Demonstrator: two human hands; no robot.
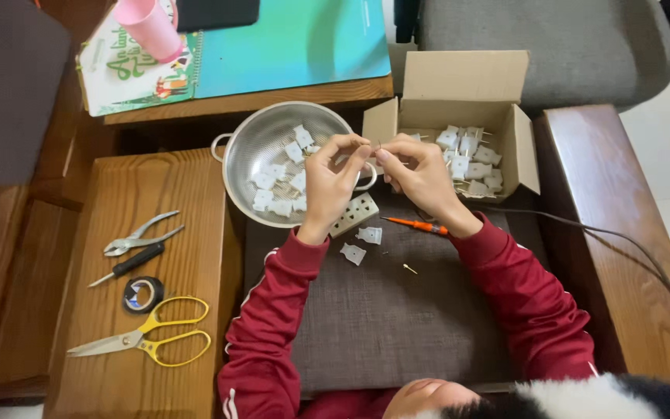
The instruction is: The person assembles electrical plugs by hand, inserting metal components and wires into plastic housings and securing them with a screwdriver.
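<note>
My left hand (332, 183) and my right hand (422, 175) meet above a grey cushion (397, 310), fingertips pinched together on a small white plug part (375, 149) with a thin metal pin. Under the hands lie a white socket strip (354, 215), two loose white plug parts (360, 243) and an orange screwdriver (418, 225). A small metal pin (409, 268) rests on the cushion. A metal colander (267, 151) with several white plug parts stands left of the hands. An open cardboard box (459, 85) with more such parts stands to the right.
On the wooden surface at left lie pliers (139, 234), a black-handled screwdriver (128, 264), a roll of black tape (143, 294) and yellow-handled scissors (149, 340). A pink cup (149, 28) and notebooks (288, 43) sit on the desk behind. A black cable (622, 248) runs across the wooden armrest at right.
</note>
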